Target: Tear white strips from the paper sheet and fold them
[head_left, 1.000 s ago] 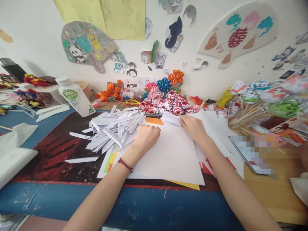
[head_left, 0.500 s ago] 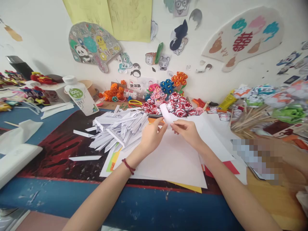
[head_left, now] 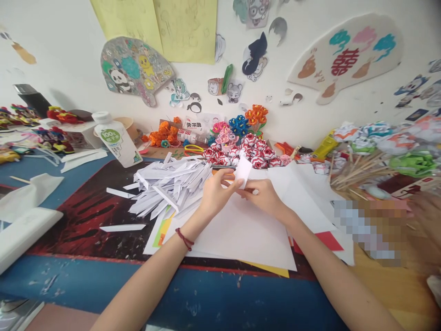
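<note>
Between both hands (head_left: 237, 195), paper strip (head_left: 243, 169).

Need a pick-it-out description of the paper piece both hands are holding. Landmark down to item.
Start at the big white sheet lying on the dark red mat at the table's middle. Just above its far edge, the left hand and right hand meet, pinching a small white paper strip between them. Unlike the folded strips in the pile to the left, it is lifted off the table, standing up.
</note>
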A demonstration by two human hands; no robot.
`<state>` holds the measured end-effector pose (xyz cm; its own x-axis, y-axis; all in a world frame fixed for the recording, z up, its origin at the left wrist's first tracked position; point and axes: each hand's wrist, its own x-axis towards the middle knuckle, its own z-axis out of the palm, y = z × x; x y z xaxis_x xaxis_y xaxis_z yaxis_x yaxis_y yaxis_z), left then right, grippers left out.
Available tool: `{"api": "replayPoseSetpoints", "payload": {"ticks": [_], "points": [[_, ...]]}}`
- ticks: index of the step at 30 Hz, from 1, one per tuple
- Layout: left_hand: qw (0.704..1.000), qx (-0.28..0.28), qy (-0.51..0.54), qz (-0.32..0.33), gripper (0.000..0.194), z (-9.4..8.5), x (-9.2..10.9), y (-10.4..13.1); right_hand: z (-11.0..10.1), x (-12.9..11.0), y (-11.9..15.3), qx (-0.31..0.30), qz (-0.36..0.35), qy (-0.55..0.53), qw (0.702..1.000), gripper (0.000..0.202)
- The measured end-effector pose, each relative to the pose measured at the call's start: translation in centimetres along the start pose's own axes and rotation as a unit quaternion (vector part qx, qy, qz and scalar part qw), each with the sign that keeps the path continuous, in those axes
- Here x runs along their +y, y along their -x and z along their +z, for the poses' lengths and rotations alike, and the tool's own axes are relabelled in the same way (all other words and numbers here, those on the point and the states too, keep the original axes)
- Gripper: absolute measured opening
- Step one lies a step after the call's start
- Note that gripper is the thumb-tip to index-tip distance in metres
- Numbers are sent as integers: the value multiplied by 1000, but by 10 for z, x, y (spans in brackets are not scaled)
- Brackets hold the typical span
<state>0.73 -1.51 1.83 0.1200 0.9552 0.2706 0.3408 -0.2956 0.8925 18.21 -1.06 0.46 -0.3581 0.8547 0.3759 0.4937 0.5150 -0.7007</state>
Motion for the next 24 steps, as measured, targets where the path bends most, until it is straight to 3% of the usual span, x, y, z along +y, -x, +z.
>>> {"api": "replayPoseSetpoints", "payload": {"ticks": [9,15,19,24], "points": [[998,-11,-55,33,47,10,0,6,7,12,3,-14,-33,61,998,21],[995,-2,-84,50,33,13,3,11,7,12,4,-23,-39,70,997,27],[996,21,-78,46,26,10,1,8,0,2,1,-29,-23,27,999,22],[991,54,-111,43,28,4,-2,2,-11,-5,-3,43,56,-100,992,30]]}}
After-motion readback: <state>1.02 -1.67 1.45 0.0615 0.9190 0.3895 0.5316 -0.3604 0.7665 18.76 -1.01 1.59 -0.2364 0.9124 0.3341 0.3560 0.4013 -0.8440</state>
